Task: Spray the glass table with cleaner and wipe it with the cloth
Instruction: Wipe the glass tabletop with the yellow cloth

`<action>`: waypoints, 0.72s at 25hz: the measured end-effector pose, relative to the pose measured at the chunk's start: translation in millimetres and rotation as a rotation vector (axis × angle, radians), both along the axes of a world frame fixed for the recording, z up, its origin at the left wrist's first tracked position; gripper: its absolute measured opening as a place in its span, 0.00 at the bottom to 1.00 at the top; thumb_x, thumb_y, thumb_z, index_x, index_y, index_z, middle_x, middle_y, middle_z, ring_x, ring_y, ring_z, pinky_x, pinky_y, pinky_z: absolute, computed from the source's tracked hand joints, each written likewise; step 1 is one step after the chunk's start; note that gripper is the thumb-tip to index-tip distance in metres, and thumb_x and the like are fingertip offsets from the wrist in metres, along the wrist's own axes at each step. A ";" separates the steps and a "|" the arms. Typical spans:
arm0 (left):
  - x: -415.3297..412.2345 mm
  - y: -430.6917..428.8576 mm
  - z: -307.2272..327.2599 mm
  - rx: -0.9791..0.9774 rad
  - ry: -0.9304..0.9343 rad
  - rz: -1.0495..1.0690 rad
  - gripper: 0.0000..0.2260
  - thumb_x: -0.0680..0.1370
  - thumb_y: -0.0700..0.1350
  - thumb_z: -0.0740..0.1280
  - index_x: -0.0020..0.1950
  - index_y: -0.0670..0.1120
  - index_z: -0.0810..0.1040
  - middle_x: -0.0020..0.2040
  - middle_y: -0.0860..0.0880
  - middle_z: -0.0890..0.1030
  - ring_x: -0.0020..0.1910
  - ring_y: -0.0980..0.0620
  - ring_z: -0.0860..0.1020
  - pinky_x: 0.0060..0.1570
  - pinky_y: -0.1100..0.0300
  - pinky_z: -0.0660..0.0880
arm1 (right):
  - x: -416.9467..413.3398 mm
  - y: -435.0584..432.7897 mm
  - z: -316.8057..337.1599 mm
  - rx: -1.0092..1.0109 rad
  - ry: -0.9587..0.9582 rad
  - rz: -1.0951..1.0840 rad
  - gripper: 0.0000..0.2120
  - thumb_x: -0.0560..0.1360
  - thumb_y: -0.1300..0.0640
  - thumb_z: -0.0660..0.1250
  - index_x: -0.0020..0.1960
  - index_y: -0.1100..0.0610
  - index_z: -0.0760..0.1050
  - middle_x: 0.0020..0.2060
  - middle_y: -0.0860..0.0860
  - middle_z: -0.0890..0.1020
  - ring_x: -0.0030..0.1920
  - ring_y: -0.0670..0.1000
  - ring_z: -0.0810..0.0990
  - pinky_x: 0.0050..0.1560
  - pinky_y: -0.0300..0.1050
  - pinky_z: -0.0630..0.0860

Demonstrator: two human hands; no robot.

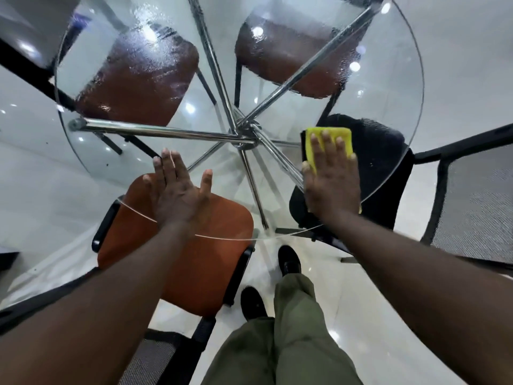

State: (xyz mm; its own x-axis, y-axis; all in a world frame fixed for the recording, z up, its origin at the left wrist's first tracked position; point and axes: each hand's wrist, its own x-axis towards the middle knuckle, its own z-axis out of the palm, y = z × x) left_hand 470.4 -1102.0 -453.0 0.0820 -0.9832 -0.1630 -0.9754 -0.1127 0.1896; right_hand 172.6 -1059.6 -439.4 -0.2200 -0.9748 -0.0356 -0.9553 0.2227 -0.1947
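The round glass table [388,87] fills the upper part of the head view, with chrome legs [166,132] meeting under its middle. Its far half looks wet and streaked. A yellow cloth [337,136] lies on the glass at the near right. My right hand [331,176] presses flat on the cloth with straight fingers. My left hand [177,187] rests flat on the glass near the front edge, fingers straight and holding nothing. No spray bottle is in view.
Orange chairs stand under the table: one at the near edge [200,262], two at the far side [133,81] [291,56]. A black chair [388,173] sits at the right. My legs and black shoes [288,262] stand on the white floor.
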 end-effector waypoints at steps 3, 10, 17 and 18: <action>-23.3 2.7 10.8 -0.111 -0.034 -0.283 0.37 0.82 0.67 0.45 0.84 0.47 0.38 0.84 0.47 0.38 0.83 0.48 0.38 0.81 0.45 0.39 | -19.2 2.9 6.6 0.057 0.078 0.483 0.30 0.86 0.39 0.45 0.87 0.42 0.46 0.86 0.44 0.49 0.87 0.52 0.46 0.85 0.58 0.47; -60.6 12.4 2.0 -0.094 -0.041 -0.518 0.37 0.84 0.65 0.53 0.85 0.46 0.44 0.85 0.48 0.42 0.83 0.51 0.40 0.82 0.46 0.45 | -107.0 -18.8 12.8 0.148 0.132 0.687 0.30 0.87 0.39 0.49 0.87 0.41 0.46 0.86 0.42 0.48 0.86 0.49 0.43 0.85 0.59 0.49; -62.2 9.5 3.7 -0.058 -0.047 -0.535 0.37 0.83 0.65 0.49 0.85 0.46 0.46 0.85 0.48 0.44 0.84 0.50 0.42 0.81 0.45 0.48 | -62.0 -112.3 13.4 0.117 0.131 0.832 0.30 0.87 0.38 0.47 0.87 0.41 0.45 0.87 0.44 0.48 0.87 0.52 0.44 0.85 0.59 0.49; -61.5 8.3 4.2 -0.056 -0.051 -0.538 0.37 0.83 0.66 0.48 0.85 0.46 0.46 0.85 0.47 0.44 0.84 0.50 0.42 0.81 0.45 0.49 | -37.5 -140.2 12.0 0.096 0.116 0.861 0.30 0.87 0.37 0.47 0.87 0.41 0.46 0.87 0.44 0.48 0.87 0.51 0.44 0.85 0.57 0.49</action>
State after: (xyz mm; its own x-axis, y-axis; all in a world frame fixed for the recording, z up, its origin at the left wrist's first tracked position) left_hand 408.9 -1093.7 -448.9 -0.4290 -0.8956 -0.1177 -0.9006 0.4140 0.1319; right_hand 135.2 -1199.8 -427.4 0.5845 -0.7976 -0.1488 -0.8114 -0.5754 -0.1028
